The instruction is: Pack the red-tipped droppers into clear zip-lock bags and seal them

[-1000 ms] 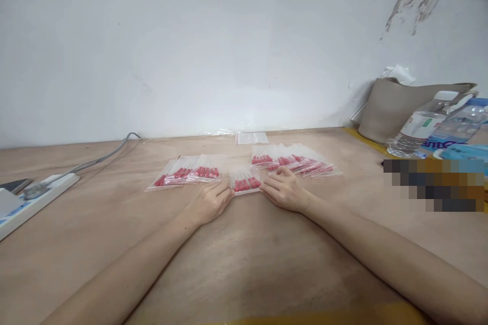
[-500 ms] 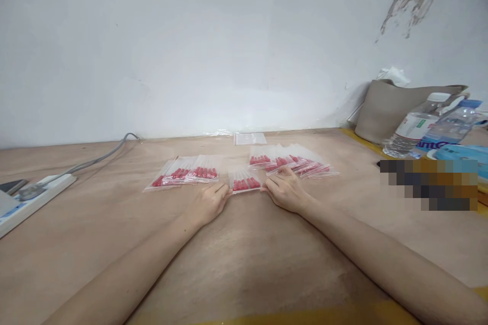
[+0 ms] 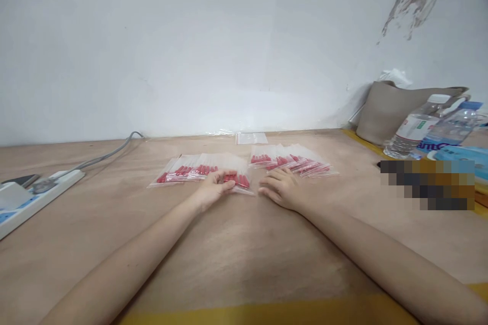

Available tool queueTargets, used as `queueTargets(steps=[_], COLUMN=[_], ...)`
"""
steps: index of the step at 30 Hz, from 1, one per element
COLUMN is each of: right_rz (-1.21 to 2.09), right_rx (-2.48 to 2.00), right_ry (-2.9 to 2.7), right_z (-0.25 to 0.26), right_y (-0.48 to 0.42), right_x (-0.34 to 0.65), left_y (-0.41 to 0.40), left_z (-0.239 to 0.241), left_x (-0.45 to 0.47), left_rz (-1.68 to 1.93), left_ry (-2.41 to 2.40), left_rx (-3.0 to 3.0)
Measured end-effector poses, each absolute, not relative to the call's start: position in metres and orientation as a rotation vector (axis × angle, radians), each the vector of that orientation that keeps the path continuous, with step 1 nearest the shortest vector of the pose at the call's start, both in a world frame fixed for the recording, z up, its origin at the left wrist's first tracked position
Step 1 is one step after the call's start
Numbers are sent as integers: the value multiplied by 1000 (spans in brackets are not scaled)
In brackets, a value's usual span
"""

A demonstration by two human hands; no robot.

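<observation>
My left hand (image 3: 213, 188) grips a small clear zip bag (image 3: 242, 183) by its left side, thumb on top. Several red pieces lie inside that bag; their exact kind is too small to make out. My right hand (image 3: 281, 188) rests on the table just right of the bag, apart from it, its fingers loosely spread and holding nothing. Beyond my left hand lies an overlapping row of similar bags (image 3: 182, 171) with red pieces. A second overlapping group of filled bags (image 3: 292, 160) lies beyond my right hand.
A flat clear bag (image 3: 252, 138) lies near the wall. At left are a white power strip (image 3: 46, 198), a grey cable (image 3: 110, 154) and a dark flat object (image 3: 23, 182). To the right stand a taupe bin (image 3: 377, 111), a white-capped bottle (image 3: 414, 129) and a blue-capped bottle (image 3: 457, 124).
My right hand has let go of the bag's right corner and loosened its fingers. My left hand has shifted its hold onto the bag's side, moving it towards the left row.
</observation>
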State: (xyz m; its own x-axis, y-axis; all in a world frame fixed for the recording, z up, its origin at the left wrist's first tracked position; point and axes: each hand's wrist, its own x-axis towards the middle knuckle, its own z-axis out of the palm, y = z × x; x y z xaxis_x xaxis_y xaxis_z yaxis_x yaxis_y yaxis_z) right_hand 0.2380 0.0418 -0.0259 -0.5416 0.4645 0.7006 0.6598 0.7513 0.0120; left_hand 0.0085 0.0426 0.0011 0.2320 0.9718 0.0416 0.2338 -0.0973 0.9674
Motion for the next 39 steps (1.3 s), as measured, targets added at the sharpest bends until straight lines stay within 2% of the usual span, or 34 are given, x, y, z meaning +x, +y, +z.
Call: queueTargets(steps=[7, 14, 18, 20, 23, 27, 30, 34, 39], right_rz=[-542, -340, -249, -225, -118, 71, 132, 17, -374], right_rx=[-1198, -1471, -1418, -1356, -1171, -962, -890, -882, -985], right_ry=[-2131, -2191, -2277, -2317, -2319, -2225, -2199, -2198, -2289], right_z=[-20, -16, -18, -20, -25, -30, -34, -35, -30], right_y=[68, 91, 97, 96, 86, 63, 51, 49, 52], right_x=[245, 229, 226, 225, 221, 206, 201, 217, 238], left_y=[82, 88, 80, 78, 71, 59, 54, 55, 54], left_z=[28, 24, 8, 1, -6, -15, -20, -21, -21], left_x=[-29, -31, -24, -23, -23, -14, -8, -7, -9], left_rz=[913, 846, 626, 535, 640, 934, 1004, 972, 958], left_ry=[1477, 1764, 1542, 1476, 1449, 1119, 972, 942, 995], left_rx=[1829, 2192, 2910, 3040, 3067, 3100, 3134, 3179, 3202])
